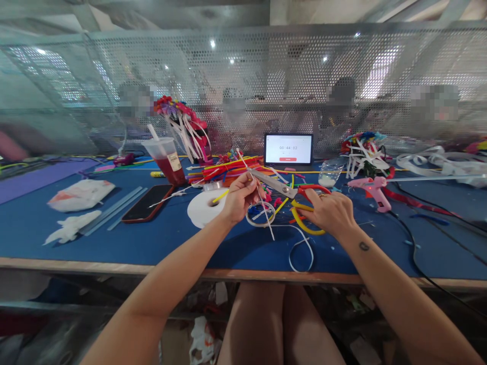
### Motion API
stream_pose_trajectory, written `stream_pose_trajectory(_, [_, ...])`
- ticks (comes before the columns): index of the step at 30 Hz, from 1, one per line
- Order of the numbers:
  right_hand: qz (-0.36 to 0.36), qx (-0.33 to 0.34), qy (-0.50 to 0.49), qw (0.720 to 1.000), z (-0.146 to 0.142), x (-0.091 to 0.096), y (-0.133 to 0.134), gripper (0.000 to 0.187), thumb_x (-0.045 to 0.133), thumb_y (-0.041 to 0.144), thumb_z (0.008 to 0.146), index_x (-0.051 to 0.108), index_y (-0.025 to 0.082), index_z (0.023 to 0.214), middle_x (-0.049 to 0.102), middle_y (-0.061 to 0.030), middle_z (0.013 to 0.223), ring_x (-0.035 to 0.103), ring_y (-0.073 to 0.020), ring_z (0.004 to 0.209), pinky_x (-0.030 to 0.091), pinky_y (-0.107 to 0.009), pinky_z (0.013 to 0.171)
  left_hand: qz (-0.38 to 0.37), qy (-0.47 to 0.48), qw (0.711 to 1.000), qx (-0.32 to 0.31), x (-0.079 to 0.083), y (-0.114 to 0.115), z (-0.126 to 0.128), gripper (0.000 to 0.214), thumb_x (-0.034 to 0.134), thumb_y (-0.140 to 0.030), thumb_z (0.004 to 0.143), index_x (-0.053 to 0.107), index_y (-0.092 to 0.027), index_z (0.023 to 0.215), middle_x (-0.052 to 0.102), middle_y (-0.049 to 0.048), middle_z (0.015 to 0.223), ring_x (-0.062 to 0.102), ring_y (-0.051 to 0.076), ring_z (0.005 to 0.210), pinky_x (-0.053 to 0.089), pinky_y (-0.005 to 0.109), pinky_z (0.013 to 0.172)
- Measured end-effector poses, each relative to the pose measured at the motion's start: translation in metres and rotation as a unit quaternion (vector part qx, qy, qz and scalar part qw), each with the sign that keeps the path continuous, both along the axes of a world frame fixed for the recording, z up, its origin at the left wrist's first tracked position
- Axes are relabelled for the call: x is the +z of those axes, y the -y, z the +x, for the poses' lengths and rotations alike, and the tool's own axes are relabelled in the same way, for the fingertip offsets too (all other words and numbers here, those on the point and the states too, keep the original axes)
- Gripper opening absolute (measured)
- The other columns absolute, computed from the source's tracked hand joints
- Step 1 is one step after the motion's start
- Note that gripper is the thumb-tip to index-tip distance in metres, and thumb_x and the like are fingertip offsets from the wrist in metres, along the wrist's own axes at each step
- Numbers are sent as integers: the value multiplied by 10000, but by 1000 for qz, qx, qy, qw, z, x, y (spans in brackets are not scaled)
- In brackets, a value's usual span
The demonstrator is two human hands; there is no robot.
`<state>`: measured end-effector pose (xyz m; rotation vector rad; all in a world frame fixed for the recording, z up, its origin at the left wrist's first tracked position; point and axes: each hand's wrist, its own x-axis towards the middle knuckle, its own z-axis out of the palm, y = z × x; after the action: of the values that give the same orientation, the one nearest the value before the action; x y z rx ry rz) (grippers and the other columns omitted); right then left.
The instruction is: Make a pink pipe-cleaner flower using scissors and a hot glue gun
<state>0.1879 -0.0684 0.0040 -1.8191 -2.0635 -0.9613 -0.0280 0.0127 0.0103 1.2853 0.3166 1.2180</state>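
Ribbon (312,254), white, loops nearest. Right hand (331,210) grips scissors (286,190) at centre, silver-bladed, handles red and yellow; left hand (240,196), leftward, pinches thin white strip (269,222) beside blades. Red-orange stems (224,173) lie far.

A hand can pass along the front of the bench (95,251), between the phone (148,204) and the near edge. Scissors (288,190) block the direct path between the left hand (241,196) and right hand (331,210). The glue gun (378,191) and its trailing cord (413,246) obstruct sideways travel at right.
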Motion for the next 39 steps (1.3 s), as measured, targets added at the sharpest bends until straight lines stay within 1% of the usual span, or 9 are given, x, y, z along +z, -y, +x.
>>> stream_pose_trajectory(3, [3,5,-24,1000,-2,-4,-1,552,328,608,858,609,164,1026,645,-70,572,565,-182,536,239,-265,569,-6,8,1000,-3,1,0,0,121,594,-221,775,502,-161,724,625,9,561,444,50,402,294,152,396])
stream_pose_trajectory(7, [11,-12,-63,998,-4,-7,-3,570,397,606,797,561,169,1125,668,-76,628,600,-221,573,252,-269,563,-1,12,1000,-11,1,0,-1,132,606,-234,772,504,-159,735,623,9,557,444,49,402,295,147,395])
stream_pose_trajectory(10, [-9,-21,-90,996,-5,-6,-4,590,396,594,783,524,157,1158,673,-80,646,615,-244,592,253,-270,550,2,4,1000,-12,1,1,0,136,605,-243,776,512,-152,736,616,9,554,444,48,405,304,146,399])
stream_pose_trajectory(16, [-49,15,-116,992,-2,-2,-4,613,427,585,759,461,151,1189,680,-95,769,632,-265,700,288,-281,555,5,2,1000,-9,1,1,0,132,608,-241,776,526,-149,728,614,9,548,449,46,401,309,146,393])
stream_pose_trajectory(20, [-51,27,-111,992,-2,-2,-3,634,451,598,739,449,172,1208,682,-96,829,630,-268,752,314,-287,575,8,-9,1000,-15,0,2,0,149,616,-255,775,523,-152,720,612,5,538,446,43,383,308,147,383])
stream_pose_trajectory(24, [-35,18,-94,995,-5,-2,-3,647,457,618,724,487,165,1184,681,-101,797,627,-259,728,312,-282,574,10,-18,1000,-17,-1,3,1,159,633,-262,763,520,-156,726,619,-1,540,451,44,367,324,154,381])
stream_pose_trajectory(29, [-9,4,-70,998,-5,-3,-3,628,453,619,731,517,159,1153,673,-94,743,612,-238,682,298,-276,570,27,-25,999,-15,-2,3,1,142,630,-270,760,558,-148,766,627,5,540,456,45,371,330,154,383])
stream_pose_trajectory(34, [-4,5,-59,998,-1,-3,-3,548,430,588,788,529,175,1133,674,-79,739,601,-221,669,279,-269,568,30,-37,999,-3,-3,2,1,146,634,-271,747,581,-145,801,628,5,538,454,47,368,331,159,383])
stream_pose_trajectory(39, [13,7,-46,999,2,-4,-3,561,356,622,828,556,176,1106,658,-71,684,579,-203,635,251,-260,560,29,-48,998,-3,-2,3,1,153,639,-278,745,577,-141,774,624,6,529,456,48,361,331,161,377])
